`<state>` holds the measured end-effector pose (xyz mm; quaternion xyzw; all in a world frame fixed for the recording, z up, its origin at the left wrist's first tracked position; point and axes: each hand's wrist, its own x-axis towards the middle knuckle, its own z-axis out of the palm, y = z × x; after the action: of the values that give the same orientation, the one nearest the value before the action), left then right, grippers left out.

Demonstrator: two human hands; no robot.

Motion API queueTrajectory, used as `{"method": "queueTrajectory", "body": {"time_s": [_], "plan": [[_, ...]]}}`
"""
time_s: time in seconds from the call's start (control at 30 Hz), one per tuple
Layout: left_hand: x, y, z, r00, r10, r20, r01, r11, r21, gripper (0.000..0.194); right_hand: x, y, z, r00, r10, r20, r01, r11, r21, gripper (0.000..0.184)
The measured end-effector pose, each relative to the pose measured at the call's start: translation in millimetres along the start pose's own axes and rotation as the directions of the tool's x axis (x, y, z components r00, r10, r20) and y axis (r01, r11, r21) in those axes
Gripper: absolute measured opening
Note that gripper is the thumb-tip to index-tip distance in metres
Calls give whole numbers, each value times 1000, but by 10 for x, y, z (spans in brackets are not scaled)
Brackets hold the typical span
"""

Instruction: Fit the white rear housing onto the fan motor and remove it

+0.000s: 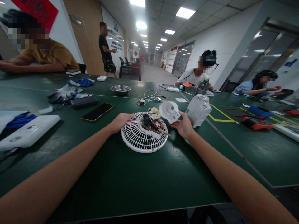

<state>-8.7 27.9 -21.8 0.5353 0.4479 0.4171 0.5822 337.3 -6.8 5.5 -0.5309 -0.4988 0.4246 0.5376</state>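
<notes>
A round white fan grille (137,143) lies on the green table, its back side up. On it sits an exposed fan motor (150,123) with wires and a pale round part on top. My left hand (120,122) is closed on the left rim of the grille, the fingertips partly hidden. Just right of the motor, my right hand (184,126) holds a white slotted plastic motor cover (169,112) by its edge, tilted and apart from the grille. Behind that hand stands a white plastic housing (199,110) with slots.
On the left lie a smartphone (97,112), a dark case (83,102), gloves (81,82) and a white device (29,132). Farther back are a metal bowl (121,90) and a white cable (149,99). An orange multimeter (257,123) lies right. Other people sit around the table; one stands beyond.
</notes>
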Motion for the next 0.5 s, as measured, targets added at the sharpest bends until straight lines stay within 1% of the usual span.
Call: {"method": "queueTrajectory", "body": {"time_s": [0.07, 0.1, 0.13, 0.2, 0.27, 0.33, 0.4, 0.43, 0.5], "plan": [[7, -6, -13, 1000, -4, 3, 4, 1000, 6, 29, -79, -46, 62, 990, -12, 142, -3, 994, 106, 54], [5, -6, -15, 1000, -9, 7, 9, 1000, 9, 30, -127, -68, 102, 982, -47, 183, 19, 989, 150, 53], [1, -3, -13, 1000, -14, 7, 14, 1000, 17, 31, -179, -89, 146, 977, -94, 191, 60, 982, 179, 52], [-13, 7, -1, 1000, -13, -4, 13, 999, 50, 35, -289, -125, 236, 970, -202, 137, 177, 969, 173, 54], [-33, 25, 19, 999, 28, -35, -24, 995, 99, 37, -399, -157, 311, 947, -302, 109, 292, 951, 99, 66], [-58, 54, 40, 988, 123, -93, -106, 979, 173, 39, -499, -189, 355, 908, -388, 159, 396, 918, -21, 77], [-93, 98, 61, 961, 238, -137, -193, 940, 281, 41, -580, -227, 372, 864, -447, 231, 484, 864, -139, 84], [-116, 125, 73, 946, 289, -144, -227, 913, 340, 43, -611, -247, 375, 847, -468, 254, 518, 835, -187, 86], [-178, 187, 112, 920, 375, -110, -293, 848, 442, 44, -652, -286, 377, 821, -496, 283, 565, 781, -267, 87]]}}
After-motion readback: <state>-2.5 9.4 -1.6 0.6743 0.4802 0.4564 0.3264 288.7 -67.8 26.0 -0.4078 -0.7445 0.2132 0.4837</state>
